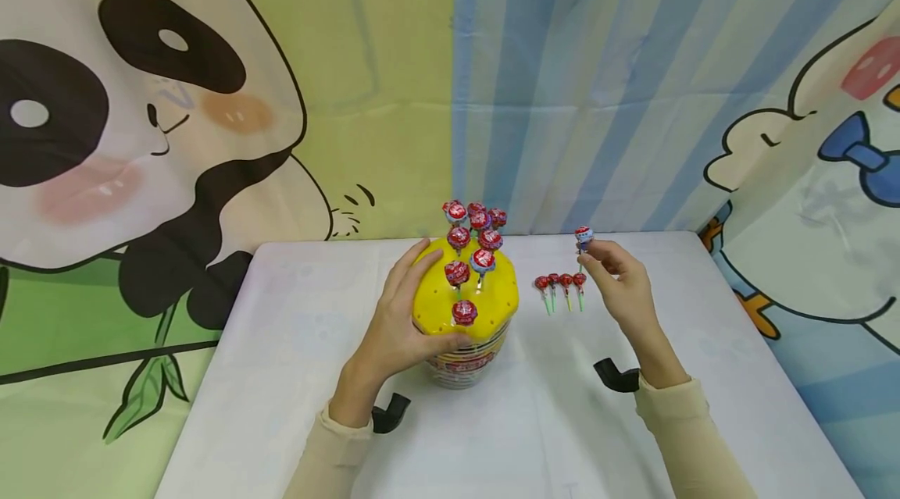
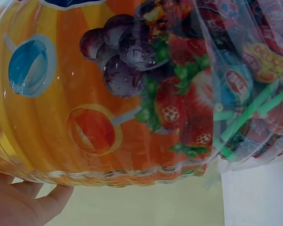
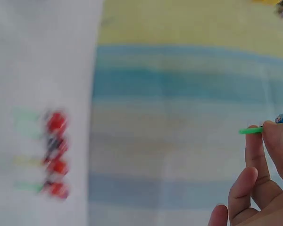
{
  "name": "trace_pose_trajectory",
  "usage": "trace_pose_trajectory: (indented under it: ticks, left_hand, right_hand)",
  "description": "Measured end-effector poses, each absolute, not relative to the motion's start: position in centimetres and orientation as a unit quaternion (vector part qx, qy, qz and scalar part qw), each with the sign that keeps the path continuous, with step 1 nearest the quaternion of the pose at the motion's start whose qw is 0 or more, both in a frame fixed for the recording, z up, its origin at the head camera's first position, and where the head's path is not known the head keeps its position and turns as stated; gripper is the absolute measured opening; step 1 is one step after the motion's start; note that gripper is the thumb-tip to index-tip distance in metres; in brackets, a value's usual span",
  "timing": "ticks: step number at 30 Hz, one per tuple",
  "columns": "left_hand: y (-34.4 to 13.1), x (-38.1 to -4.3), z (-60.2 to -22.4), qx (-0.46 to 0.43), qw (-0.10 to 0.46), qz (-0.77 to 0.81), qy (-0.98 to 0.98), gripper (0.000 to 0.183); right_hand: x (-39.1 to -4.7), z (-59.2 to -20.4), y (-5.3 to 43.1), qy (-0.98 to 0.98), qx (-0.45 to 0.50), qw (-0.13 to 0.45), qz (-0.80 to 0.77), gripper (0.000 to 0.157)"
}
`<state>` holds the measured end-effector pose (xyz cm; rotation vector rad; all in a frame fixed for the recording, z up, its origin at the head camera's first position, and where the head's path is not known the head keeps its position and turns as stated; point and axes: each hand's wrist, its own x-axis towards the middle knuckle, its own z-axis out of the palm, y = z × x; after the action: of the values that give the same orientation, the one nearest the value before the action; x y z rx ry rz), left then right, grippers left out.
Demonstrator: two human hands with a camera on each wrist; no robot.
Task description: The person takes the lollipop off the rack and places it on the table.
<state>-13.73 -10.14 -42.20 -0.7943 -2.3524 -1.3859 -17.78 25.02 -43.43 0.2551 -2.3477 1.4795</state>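
A clear ribbed jar [image 1: 460, 368] with a yellow lid [image 1: 498, 297] stands on the table, and several wrapped lollipops [image 1: 457, 273] stick up from the lid. My left hand [image 1: 394, 327] holds the jar at the lid's left side, thumb across the front. In the left wrist view, the jar's fruit-printed label [image 2: 146, 94] fills most of the picture, with fingertips [image 2: 52, 202] against its side. To the right of the jar, my right hand [image 1: 626, 288] pinches a blue-and-red lollipop [image 1: 583, 234] by its green stick [image 3: 249, 131], candy end up.
Several red lollipops [image 1: 566, 281] lie in a row on the white table [image 1: 316, 280], between the jar and my right hand. A cartoon-printed cloth [image 1: 394, 77] hangs behind the table. Black bands [image 1: 616, 376] are on both wrists.
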Motion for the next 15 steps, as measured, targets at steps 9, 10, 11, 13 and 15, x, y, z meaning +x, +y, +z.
trace_pose_trajectory:
  ticks: [9,10,11,13,15]
  left_hand:
    - [-10.1,-13.6,-42.1,-0.273,0.147,-0.483,-0.819,0.103]
    - [-10.2,-13.6,-42.1,-0.272,0.147,-0.483,-0.819,0.103]
    - [-10.2,-13.6,-42.1,-0.271,0.146,-0.484,-0.819,0.103]
    - [-10.2,-13.6,-42.2,-0.272,0.142,-0.486,-0.818,0.103]
    - [-10.2,-13.6,-42.2,-0.271,0.140,-0.487,-0.818,0.103]
  right_hand:
    - [-20.5,-50.2,29.5,-0.893,-0.037,0.110,0.435,0.030]
    - [-20.7,-50.7,29.8,-0.895,-0.044,0.097,0.434,0.031]
    - [-20.8,-51.1,30.1,-0.896,-0.052,0.087,0.432,0.031]
    - [-21.1,-51.9,30.6,-0.900,-0.070,0.069,0.426,0.031]
    - [-21.3,-52.5,31.0,-0.904,-0.089,0.047,0.415,0.031]
